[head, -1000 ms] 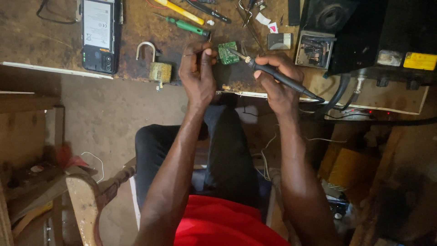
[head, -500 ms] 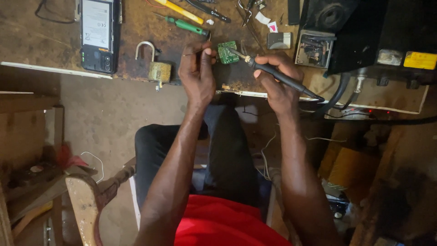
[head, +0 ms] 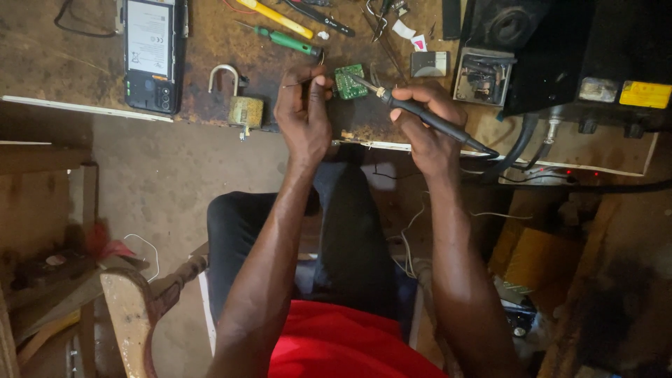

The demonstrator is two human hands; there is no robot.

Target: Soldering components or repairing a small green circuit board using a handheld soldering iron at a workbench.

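A small green circuit board [head: 349, 81] lies on the worn brown workbench [head: 84, 77]. My right hand [head: 428, 126] grips a black soldering iron [head: 420, 114] like a pen, and its metal tip rests at the board's right edge. Just left of the board, my left hand [head: 304, 115] pinches a thin wire [head: 294, 85] between thumb and fingers. Both forearms reach up from my lap.
A phone with its back off [head: 150, 52] lies at the bench's left, a brass padlock [head: 240, 103] beside it. Green [head: 288, 40] and yellow [head: 278, 19] screwdrivers lie behind the board. A black box with cables [head: 560, 56] fills the right side. A wooden stool [head: 133, 308] stands lower left.
The view has shifted slightly. Both hands stay at the circuit board, with the iron tip still on it.
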